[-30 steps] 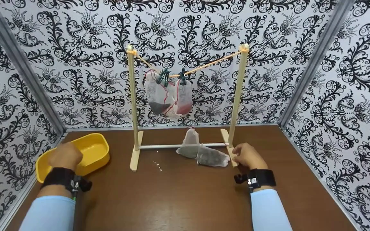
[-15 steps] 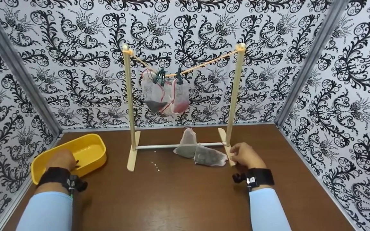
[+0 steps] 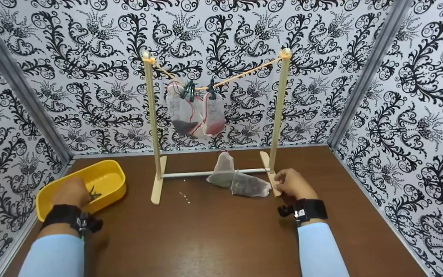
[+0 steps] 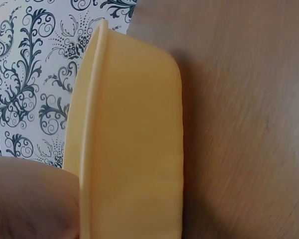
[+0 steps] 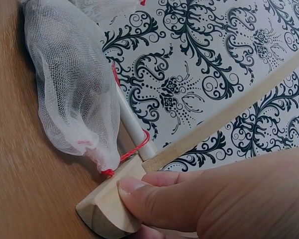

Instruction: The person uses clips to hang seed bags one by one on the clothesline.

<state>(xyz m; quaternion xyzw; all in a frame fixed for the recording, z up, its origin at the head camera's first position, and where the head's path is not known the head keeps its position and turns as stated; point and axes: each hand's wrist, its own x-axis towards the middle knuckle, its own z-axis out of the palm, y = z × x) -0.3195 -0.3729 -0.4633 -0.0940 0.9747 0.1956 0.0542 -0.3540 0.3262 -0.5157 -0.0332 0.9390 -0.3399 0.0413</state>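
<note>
My left hand (image 3: pixel 70 192) reaches down into the yellow tray (image 3: pixel 117 189) at the left; its fingers are hidden by the hand and the tray wall. Beside it in the tray show dark clips (image 3: pixel 94 193). At the right, my right hand (image 3: pixel 295 184) pinches the wooden foot (image 5: pixel 112 199) of a small clothesline stand (image 3: pixel 279 111) between thumb and fingers. Two mesh pouches, a greenish one (image 3: pixel 223 171) and a dark-filled one (image 3: pixel 250 184), lie by the stand's white crossbar (image 3: pixel 187 174). The dark-filled pouch is nearer my right hand.
An orange cord (image 3: pixel 250 71) sags between the posts. Dark green clips (image 3: pixel 189 91) hold several mesh pouches on it, one with red contents (image 3: pixel 214 125). White crumbs (image 3: pixel 185 197) lie on the brown table (image 3: pixel 206 238). Patterned walls (image 3: pixel 244 34) enclose the back and sides.
My left hand has gone lower into the yellow tray, and dark clips now show beside it. My right hand stays on the stand's foot. The head view has shifted slightly.
</note>
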